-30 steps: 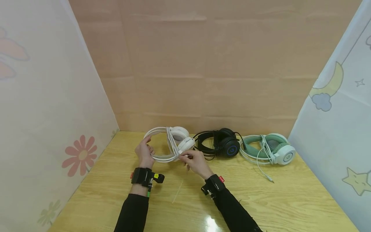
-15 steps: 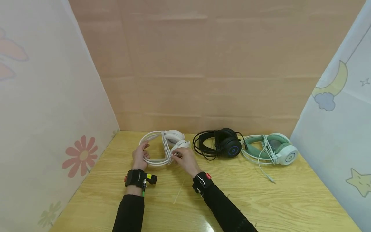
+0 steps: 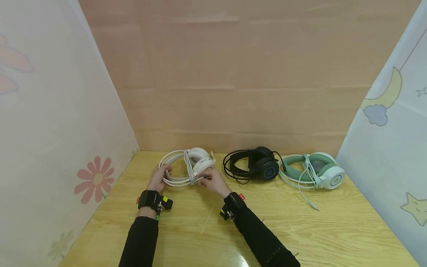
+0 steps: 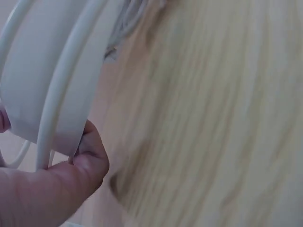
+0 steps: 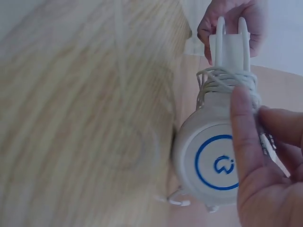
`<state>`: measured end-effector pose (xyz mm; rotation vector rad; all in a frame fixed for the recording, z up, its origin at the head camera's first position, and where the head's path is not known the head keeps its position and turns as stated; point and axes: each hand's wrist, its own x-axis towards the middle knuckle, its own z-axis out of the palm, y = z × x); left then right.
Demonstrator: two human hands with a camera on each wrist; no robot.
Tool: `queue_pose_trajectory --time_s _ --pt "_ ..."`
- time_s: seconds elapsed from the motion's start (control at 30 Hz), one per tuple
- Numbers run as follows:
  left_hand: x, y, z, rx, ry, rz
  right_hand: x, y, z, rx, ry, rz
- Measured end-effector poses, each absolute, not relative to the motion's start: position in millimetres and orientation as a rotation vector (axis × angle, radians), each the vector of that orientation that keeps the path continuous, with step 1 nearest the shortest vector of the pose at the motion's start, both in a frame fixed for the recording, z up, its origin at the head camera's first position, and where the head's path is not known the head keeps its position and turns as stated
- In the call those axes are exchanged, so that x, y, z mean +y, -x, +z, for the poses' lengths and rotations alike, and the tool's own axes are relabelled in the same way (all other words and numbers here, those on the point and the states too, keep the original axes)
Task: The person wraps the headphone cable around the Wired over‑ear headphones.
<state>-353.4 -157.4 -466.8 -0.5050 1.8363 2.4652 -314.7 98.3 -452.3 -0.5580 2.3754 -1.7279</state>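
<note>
White over-ear headphones (image 3: 201, 163) with a blue ring logo on the earcup (image 5: 214, 158) lie at the left back of the table. Their thin white cable (image 5: 220, 82) is wound several times around the band beside the earcups. My left hand (image 3: 159, 178) grips the headband (image 4: 71, 66), fingers bent around its edge and the two white outer bars. At the wound cable, my right hand (image 3: 215, 182) pinches the cable's end between thumb and fingers. A plug (image 5: 268, 144) with metal bands shows among those fingers, partly hidden.
Black headphones (image 3: 265, 170) with a wound black cable lie just right of the white pair. Green and white headphones (image 3: 330, 177) lie further right, their plug (image 3: 313, 205) trailing forward on the wooden table (image 3: 186, 237). A brown wall (image 3: 233, 92) stands behind.
The white headphones have moved left, away from the black pair, with both hands on them. My right hand has shifted left along with the cable.
</note>
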Motion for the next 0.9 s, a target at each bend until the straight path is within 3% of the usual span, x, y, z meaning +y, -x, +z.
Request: queue_pose_trajectory --time_s 0.5,0.9 --pt "-167 382 -463 2.090 0.487 2.258 112 326 -470 2.276 0.409 -1.576" --pt "-175 361 -451 2.226 0.467 2.118 147 325 -468 2.368 0.536 -1.526"
